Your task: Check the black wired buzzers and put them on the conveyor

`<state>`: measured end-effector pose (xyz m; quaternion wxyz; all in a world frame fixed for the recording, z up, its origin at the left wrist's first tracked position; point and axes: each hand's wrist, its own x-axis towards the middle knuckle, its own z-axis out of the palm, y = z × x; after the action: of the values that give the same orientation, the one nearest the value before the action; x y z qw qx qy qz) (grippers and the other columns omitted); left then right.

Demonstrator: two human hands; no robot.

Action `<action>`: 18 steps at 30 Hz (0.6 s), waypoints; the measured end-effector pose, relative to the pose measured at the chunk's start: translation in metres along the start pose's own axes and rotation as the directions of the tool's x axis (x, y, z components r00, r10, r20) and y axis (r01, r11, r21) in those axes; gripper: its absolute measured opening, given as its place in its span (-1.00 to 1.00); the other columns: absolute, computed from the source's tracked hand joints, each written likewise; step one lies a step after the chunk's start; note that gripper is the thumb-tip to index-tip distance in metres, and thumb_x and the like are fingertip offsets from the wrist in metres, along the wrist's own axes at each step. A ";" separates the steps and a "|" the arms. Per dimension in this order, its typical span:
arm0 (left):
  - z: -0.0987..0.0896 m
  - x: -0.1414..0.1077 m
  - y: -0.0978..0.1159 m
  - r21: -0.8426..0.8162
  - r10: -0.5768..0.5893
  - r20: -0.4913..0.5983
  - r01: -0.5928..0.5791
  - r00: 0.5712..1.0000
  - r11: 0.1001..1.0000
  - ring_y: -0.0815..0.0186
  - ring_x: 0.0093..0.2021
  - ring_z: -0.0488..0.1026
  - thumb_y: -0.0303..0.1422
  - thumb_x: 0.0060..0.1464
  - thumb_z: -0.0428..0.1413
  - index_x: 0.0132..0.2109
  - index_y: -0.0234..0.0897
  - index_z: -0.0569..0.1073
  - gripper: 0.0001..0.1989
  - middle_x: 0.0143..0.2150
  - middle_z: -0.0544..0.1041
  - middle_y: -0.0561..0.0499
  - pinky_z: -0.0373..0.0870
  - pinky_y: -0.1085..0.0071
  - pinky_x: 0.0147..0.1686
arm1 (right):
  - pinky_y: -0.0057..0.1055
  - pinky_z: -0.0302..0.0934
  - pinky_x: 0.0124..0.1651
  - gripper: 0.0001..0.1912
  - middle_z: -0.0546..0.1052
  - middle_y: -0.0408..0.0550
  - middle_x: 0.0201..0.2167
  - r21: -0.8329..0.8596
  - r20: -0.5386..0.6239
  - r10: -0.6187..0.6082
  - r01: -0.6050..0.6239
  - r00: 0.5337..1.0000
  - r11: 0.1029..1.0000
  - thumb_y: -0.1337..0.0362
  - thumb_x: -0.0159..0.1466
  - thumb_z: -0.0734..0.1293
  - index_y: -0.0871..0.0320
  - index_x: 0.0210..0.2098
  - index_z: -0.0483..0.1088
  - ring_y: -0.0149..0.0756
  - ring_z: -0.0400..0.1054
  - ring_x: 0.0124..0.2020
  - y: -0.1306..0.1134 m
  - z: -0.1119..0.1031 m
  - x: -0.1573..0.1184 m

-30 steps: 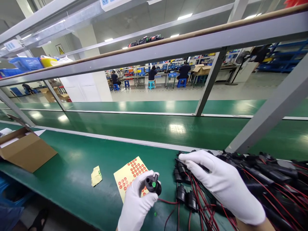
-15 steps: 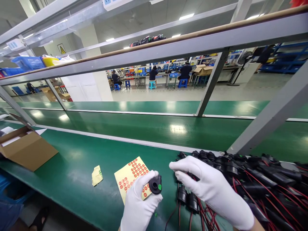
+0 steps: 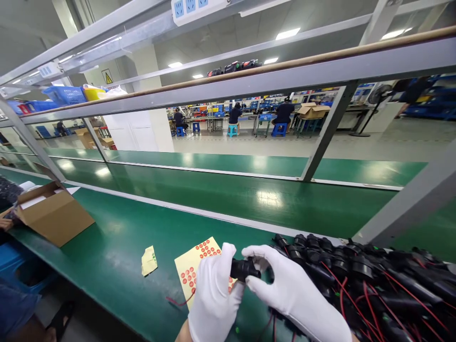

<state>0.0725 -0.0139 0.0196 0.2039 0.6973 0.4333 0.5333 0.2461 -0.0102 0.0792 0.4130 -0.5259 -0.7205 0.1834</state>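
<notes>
Right hand [image 3: 290, 289] is being brought leftward, grip unclear, to the black part [image 3: 243, 269] clasped by the left hand [image 3: 213, 287], red stickers [image 3: 189, 278] remaining unpeeled.

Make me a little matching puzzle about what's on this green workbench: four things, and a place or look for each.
Things:
1. small yellow scrap
2. black part
3. cardboard box
4. larger yellow sheet

Places and looks:
A. farthest left of the four
B. dotted with red, partly hidden by the gloved left hand
C. has green marks near one edge
D. gripped in the left hand

Pairs: 1-C, 2-D, 3-A, 4-B
</notes>
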 end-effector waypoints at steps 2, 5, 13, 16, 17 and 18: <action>0.001 -0.001 -0.002 -0.034 -0.054 0.026 0.055 0.998 0.998 -0.03 0.03 0.51 -0.37 0.13 0.27 0.32 -0.05 0.36 -0.38 0.16 0.58 -0.08 0.22 0.18 0.11 | -0.25 0.51 -0.27 -0.62 0.67 -0.07 -0.31 0.043 0.063 0.052 -0.055 0.997 0.998 0.33 -0.01 0.29 0.08 -0.18 0.49 -0.16 0.57 -0.38 0.003 0.000 0.003; -0.002 -0.002 -0.006 -0.071 -0.142 0.062 0.146 0.988 0.987 -0.01 0.14 0.47 -0.33 0.16 0.25 0.38 -0.06 0.25 -0.32 0.18 0.56 -0.05 0.20 0.24 0.17 | -0.22 0.51 -0.17 -0.51 0.67 -0.01 -0.18 0.104 0.153 0.071 -0.087 0.986 0.991 0.35 -0.03 0.29 0.09 -0.07 0.48 -0.11 0.59 -0.26 0.007 0.003 0.005; -0.010 0.017 -0.008 -0.297 -0.345 0.361 0.458 0.866 0.838 0.03 0.30 0.34 -0.21 0.17 0.23 0.47 -0.15 0.03 -0.17 0.26 0.48 -0.16 0.16 0.19 0.31 | -0.25 0.48 -0.16 -0.63 0.63 -0.03 -0.17 0.006 0.014 0.117 -0.117 0.993 0.993 0.36 0.04 0.29 0.04 -0.15 0.48 -0.13 0.55 -0.20 0.000 0.036 0.001; -0.010 0.030 -0.016 -0.484 -0.364 0.478 0.585 0.800 0.650 0.03 0.27 0.35 -0.11 0.10 0.28 0.48 -0.15 -0.06 -0.03 0.39 0.30 -0.22 0.24 0.13 0.28 | -0.26 0.45 -0.21 -0.73 0.63 -0.06 -0.27 -0.044 -0.067 0.102 -0.105 0.993 0.993 0.29 0.09 0.27 0.06 -0.21 0.47 -0.16 0.54 -0.28 -0.004 0.037 0.012; -0.011 0.034 -0.020 -0.553 -0.346 0.513 0.610 0.786 0.567 0.03 0.25 0.36 -0.09 0.07 0.30 0.47 -0.13 -0.03 -0.03 0.42 0.24 -0.22 0.25 0.12 0.27 | -0.29 0.44 -0.26 -0.76 0.62 -0.09 -0.34 -0.077 -0.077 0.111 -0.116 0.991 0.990 0.26 0.10 0.27 0.07 -0.23 0.46 -0.18 0.53 -0.35 -0.004 0.032 0.019; -0.013 0.038 -0.026 -0.623 -0.321 0.536 0.623 0.780 0.473 0.03 0.24 0.37 -0.07 0.07 0.29 0.45 -0.12 0.05 -0.07 0.43 0.22 -0.22 0.26 0.11 0.27 | -0.32 0.42 -0.33 -0.79 0.60 -0.12 -0.40 -0.129 -0.080 0.122 -0.131 0.989 0.983 0.23 0.13 0.28 0.07 -0.25 0.46 -0.21 0.50 -0.42 -0.003 0.024 0.029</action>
<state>0.0529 0.0296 0.0262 0.6967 0.4703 0.2951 0.4543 0.2221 0.0192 0.0783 0.3901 -0.6034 -0.6810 0.1416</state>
